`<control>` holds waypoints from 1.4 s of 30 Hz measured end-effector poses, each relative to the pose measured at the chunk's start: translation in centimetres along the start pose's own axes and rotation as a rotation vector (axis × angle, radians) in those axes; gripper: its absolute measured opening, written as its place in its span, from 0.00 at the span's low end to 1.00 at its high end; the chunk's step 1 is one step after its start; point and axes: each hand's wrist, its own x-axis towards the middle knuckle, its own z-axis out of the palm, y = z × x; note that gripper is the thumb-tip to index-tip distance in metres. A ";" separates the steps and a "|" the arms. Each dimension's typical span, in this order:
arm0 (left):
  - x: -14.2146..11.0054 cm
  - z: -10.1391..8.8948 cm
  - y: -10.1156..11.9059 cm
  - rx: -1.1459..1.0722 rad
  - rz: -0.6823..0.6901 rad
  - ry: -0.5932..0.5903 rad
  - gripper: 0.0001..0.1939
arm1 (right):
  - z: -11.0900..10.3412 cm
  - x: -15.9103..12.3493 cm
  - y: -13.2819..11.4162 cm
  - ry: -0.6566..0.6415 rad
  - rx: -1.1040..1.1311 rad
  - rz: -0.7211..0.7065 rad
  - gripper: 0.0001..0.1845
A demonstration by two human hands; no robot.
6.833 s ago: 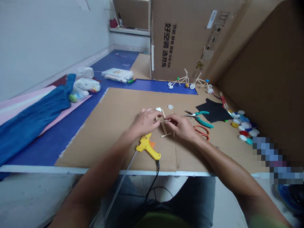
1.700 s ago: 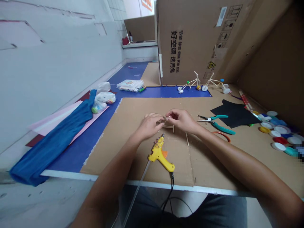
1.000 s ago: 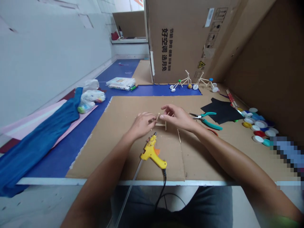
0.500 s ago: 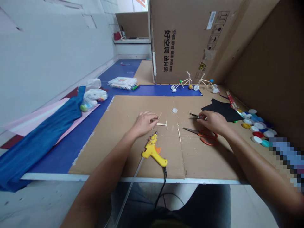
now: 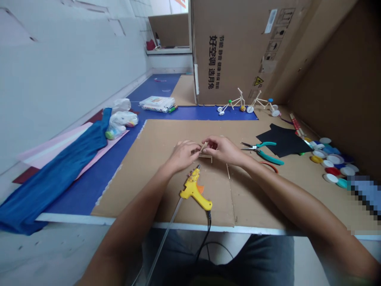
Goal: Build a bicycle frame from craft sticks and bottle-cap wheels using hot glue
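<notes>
Over the cardboard sheet, my left hand (image 5: 185,155) pinches a short thin wooden stick (image 5: 204,146). My right hand (image 5: 222,149) meets it from the other side, its fingers closed at the same stick. Just below the fingertips lies a small frame of joined sticks (image 5: 211,159), partly covered by my hands. A yellow glue gun (image 5: 192,186) rests below my left hand, nozzle pointing up toward it. Teal-handled pliers (image 5: 262,149) lie slightly open right of my right hand. Orange-handled scissors (image 5: 272,166) are mostly hidden beneath my right forearm.
Another stick (image 5: 228,171) lies near the cardboard's fold. Bottle caps (image 5: 330,163) cluster at right beside black paper (image 5: 284,140). Two stick models with wheels (image 5: 240,104) stand at the back before a large carton (image 5: 238,51). Blue cloth (image 5: 68,163) lies at left.
My right hand has let go of the pliers, which now lie on the cardboard. It has moved left to my left hand and the stick. The view has shifted slightly.
</notes>
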 end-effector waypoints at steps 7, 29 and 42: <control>-0.4 -2.2 -0.7 0.050 -0.036 -0.009 0.14 | 0.6 0.2 0.4 0.028 -0.028 -0.037 0.10; -1.7 -3.5 -3.5 0.141 -0.089 -0.251 0.31 | 1.0 1.1 1.4 0.047 0.039 -0.020 0.12; -1.5 -3.2 -3.6 0.177 -0.095 -0.220 0.21 | 0.7 2.4 2.6 0.042 0.142 0.068 0.16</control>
